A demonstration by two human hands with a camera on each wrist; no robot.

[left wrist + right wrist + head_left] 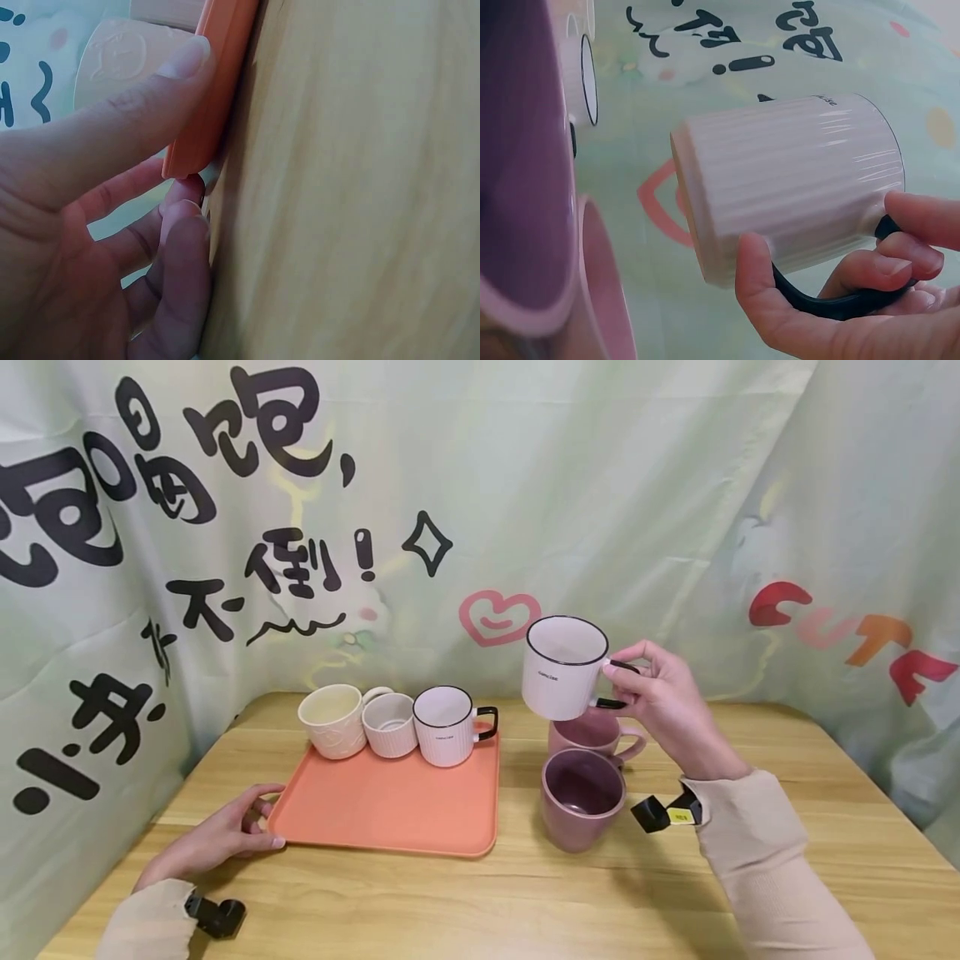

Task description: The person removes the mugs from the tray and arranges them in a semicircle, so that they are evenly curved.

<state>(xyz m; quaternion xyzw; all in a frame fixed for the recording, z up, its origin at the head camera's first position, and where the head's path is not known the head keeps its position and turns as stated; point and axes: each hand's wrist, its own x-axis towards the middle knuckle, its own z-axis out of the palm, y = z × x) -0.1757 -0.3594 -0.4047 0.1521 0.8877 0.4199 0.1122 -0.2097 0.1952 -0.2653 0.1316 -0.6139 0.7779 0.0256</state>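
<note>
A white ribbed mug (562,681) with a black rim is held up in the air by my right hand (663,702), which grips its black handle (832,304). The mug is roughly upright, above the pink mug (585,733) at the back. My left hand (225,831) holds the near left corner of an orange tray (390,810), thumb on its rim and fingers under the edge. Along the tray's back stand a cream mug (333,722), a small white ribbed cup (392,731) and a second white black-rimmed mug (444,731).
A purple mug (581,806) stands on the wooden table (375,910) right of the tray, in front of the pink mug, whose handle points right. A printed curtain (600,485) hangs behind the table and down its sides.
</note>
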